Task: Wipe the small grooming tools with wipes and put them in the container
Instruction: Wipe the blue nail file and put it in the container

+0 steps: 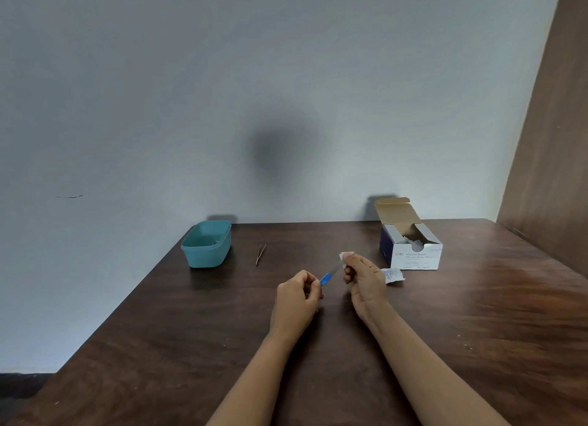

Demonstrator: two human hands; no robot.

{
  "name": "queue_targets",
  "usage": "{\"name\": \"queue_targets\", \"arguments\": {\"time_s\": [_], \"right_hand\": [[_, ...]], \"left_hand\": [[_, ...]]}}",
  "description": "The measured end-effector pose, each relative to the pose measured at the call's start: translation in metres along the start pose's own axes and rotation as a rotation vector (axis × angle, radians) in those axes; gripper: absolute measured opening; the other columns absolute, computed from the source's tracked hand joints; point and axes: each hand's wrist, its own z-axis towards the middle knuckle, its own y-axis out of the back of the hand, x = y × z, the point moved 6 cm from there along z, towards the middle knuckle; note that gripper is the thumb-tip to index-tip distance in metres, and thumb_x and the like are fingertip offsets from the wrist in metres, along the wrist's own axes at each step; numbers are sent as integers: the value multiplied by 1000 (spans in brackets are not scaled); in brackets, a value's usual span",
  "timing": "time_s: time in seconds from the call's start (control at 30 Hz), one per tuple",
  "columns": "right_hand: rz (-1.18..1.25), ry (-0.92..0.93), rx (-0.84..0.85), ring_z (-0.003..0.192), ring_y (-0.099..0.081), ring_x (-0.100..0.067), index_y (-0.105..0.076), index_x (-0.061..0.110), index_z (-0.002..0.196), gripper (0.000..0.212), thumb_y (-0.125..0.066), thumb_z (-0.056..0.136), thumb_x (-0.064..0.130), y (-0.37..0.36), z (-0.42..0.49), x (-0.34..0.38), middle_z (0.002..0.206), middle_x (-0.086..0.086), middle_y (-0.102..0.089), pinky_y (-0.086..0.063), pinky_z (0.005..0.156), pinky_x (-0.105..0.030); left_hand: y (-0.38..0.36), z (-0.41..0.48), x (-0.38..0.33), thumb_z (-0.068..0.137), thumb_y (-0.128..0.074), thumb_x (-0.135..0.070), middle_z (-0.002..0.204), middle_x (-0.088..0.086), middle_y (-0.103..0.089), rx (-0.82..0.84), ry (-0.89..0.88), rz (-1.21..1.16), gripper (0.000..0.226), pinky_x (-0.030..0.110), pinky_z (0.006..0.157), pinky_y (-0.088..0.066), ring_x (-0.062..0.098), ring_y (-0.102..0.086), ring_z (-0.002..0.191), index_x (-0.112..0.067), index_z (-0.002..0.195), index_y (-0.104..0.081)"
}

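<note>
At centre frame, a blue-handled grooming tool (327,277) was pinched by the left hand (297,295) — its metal end was held in a white wipe (346,255) pinched by the right hand (364,282).

Head-worn wide-angle view, facing forward and down, table (165,346) near, wall (222,91) beyond

container (206,244) left, tweezers (260,254) beside it, wipe box (412,246) right

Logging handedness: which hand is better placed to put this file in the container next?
Left. The left hand pinches the file by its handle, and the container sits on its side; the right hand holds the wipe.
</note>
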Motion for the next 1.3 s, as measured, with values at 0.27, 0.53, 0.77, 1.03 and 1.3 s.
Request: {"name": "queue_targets", "arguments": {"time_s": [0.27, 0.53, 0.77, 1.03, 1.3], "right_hand": [[-51, 28, 44, 58, -50, -10, -71, -1, 92, 9, -66, 84, 1, -1, 2, 1, 65, -6, -62, -47, 54, -18], [-38, 8, 66, 57, -47, -11, -71, 5, 82, 6, -74, 77, 6, -1, 5, 1, 67, -4, -62, -45, 53, -18], [-135, 58, 57, 60, -48, -12, -72, 3, 90, 11, -68, 84, 11, 1, 6, 0, 71, -9, -62, -43, 58, -25], [-96, 38, 132, 60, -46, -13, -72, 4, 83, 5, -67, 83, 4, -3, 4, 2, 73, -11, -61, -44, 56, -21], [-97, 56, 66, 59, -48, -12, -72, 5, 83, 7, -73, 79, 11, -2, 2, 3, 71, -8, -60, -45, 57, -23]], "left_hand": [[4, -2, 1, 93, -56, -22, 72, -10, -68, -56, 17, -46, 12, 15, 57, -49, -1, -58, 55, -21, 84, -62], [4, 1, 3, 94, -56, -24, 71, -12, -68, -48, 15, -53, 11, 17, 62, -53, -3, -61, 60, -22, 85, -62], [3, 1, 2, 94, -56, -25, 74, -11, -68, -45, 22, -56, 10, 13, 59, -49, -4, -61, 60, -21, 87, -62], [4, 3, 4, 94, -56, -26, 70, -11, -68, -50, 35, -58, 13, 15, 60, -51, -3, -61, 60, -20, 85, -63], [2, 3, 0, 93, -57, -27, 71, -11, -68, -19, 21, -40, 11, 12, 59, -47, -8, -59, 59, -22, 87, -63]]}}
